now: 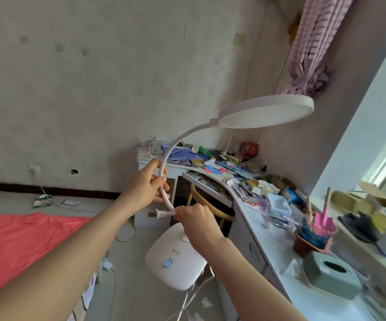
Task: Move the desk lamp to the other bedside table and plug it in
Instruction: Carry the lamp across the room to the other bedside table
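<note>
I hold the lamp (210,179) in the air, clear of every surface. My left hand (147,185) is clenched round its curved neck, low on the arc. My right hand (195,216) pinches the cord just behind the plug (162,214), right beside the neck's lower end; the plug's prongs point left, away from the desk (257,218).

The lamp's base (175,258) hangs below my right wrist, over open floor left of the desk's edge. Its round head (266,114) floats above the desk's cluttered far end, well apart from the wall and below the curtain (317,47). The cord trails down past the base towards the floor.

Left of the lamp, the floor is mostly open up to the red sheet (20,246). A wall socket (34,169) sits low on the wall, well to the left of the desk, with something already plugged in. Right of the lamp the desk edge runs close along my right forearm, crowded with a pot (307,244) and a tissue box (333,276).
</note>
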Available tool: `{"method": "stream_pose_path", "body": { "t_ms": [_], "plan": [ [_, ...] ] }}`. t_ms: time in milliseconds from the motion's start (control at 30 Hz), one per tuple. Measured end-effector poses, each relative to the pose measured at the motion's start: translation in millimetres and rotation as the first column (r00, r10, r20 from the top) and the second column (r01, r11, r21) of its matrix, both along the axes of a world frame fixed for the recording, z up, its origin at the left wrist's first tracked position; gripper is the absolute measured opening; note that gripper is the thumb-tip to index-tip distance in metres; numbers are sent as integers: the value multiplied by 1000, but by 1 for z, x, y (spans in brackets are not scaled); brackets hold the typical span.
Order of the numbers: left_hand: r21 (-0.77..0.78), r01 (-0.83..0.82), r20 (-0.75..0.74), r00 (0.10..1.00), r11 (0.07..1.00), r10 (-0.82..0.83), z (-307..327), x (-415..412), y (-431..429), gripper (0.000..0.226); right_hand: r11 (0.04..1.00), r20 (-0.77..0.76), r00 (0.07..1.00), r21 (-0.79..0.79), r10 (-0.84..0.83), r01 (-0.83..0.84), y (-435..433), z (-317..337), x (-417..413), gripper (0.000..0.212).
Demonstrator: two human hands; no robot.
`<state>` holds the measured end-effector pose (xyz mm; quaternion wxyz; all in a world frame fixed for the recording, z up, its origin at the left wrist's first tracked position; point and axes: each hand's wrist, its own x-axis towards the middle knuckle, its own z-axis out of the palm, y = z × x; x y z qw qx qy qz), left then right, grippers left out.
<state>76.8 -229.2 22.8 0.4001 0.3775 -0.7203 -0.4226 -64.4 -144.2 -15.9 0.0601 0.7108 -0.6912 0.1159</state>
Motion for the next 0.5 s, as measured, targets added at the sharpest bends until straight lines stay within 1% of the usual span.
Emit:
{"method": "stream_pose_path", "body": {
  "t_ms": [67,233,400,500],
  "plan": [
    [4,-20,8,1000,1000,20,-1,-7,-16,22,1000,4,1000,9,22,-22,-19,0,-8,23],
    [18,-65,-5,998,998,65,-1,-36,-58,28,995,-7,995,19,98,-98,-71,0,-43,19],
    [34,-123,-22,992,992,124,2,-69,-101,27,986,-16,987,29,162,-161,-124,6,-80,18],
    [34,-151,-41,987,988,152,3,-83,-124,26,981,-46,980,8,193,-193,-152,8,-99,16]
  ]
}}
